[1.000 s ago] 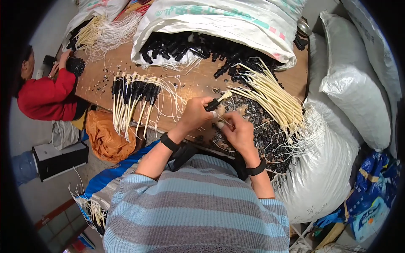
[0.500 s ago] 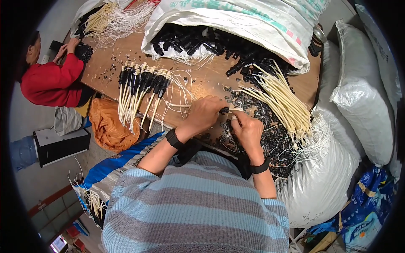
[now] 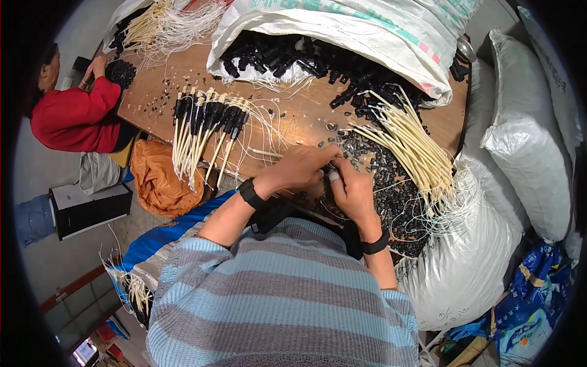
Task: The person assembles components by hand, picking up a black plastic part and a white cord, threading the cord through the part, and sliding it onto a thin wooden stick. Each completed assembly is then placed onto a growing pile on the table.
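My left hand (image 3: 301, 166) and my right hand (image 3: 356, 191) meet over the table's near edge, fingers closed and tips touching. Between them is a small black plastic piece, now almost wholly hidden by my fingers; what the right fingertips pinch cannot be made out. A cream sleeved rod (image 3: 266, 153) lies just left of my left hand. Beyond my right hand rests a bundle of cream sleeved wires (image 3: 411, 147) with loose white ends. Many tiny dark clips (image 3: 391, 205) are strewn around and under my right hand.
Finished-looking cream wires with black sockets (image 3: 211, 119) lie in a row at left on the wooden table (image 3: 293, 116). A white woven sack (image 3: 342, 30) spills black sockets (image 3: 361, 88) at the back. Stuffed sacks (image 3: 526, 134) line the right. A person in red (image 3: 76, 116) works at far left.
My hands have drawn closer together, the right shifting slightly left. The black piece and pale end that showed between them are now covered by my fingers.
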{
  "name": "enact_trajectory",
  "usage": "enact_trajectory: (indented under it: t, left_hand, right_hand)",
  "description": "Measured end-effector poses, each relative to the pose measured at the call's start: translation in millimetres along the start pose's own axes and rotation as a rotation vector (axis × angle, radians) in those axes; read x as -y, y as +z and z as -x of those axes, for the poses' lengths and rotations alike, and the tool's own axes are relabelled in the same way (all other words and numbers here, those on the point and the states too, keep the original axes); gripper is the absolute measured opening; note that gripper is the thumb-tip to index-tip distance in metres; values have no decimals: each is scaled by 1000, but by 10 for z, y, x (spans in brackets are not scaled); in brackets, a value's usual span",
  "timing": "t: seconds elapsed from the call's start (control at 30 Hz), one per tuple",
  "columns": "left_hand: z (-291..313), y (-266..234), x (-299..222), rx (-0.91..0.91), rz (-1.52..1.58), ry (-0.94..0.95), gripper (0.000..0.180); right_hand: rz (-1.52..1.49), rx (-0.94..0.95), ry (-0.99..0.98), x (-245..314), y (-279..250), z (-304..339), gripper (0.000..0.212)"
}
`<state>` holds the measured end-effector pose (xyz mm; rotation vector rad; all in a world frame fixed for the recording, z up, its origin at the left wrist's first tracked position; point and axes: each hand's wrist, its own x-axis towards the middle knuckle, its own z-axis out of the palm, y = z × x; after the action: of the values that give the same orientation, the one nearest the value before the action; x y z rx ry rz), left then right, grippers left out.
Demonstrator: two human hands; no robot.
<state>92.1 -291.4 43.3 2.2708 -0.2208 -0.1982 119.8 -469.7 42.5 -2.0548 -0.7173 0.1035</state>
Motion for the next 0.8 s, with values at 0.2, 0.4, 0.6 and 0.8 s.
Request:
enact_trajectory:
  t: [0.2, 0.4, 0.6, 0.8]
  left_hand:
    - [4, 13, 95, -303, 148, 219, 39]
    - [102, 3, 73, -329, 255, 310, 27]
    - [-312, 23, 291, -406, 34, 164, 33]
    - [-679, 64, 592, -342, -43, 178, 41]
  right_hand:
    - [135, 69, -6, -36, -5, 34, 13]
    - [-83, -18, -34, 24, 44, 66, 16]
    - [-14, -9, 233, -101, 34, 171, 13]
    - [-109, -96, 369, -204, -33, 236, 13]
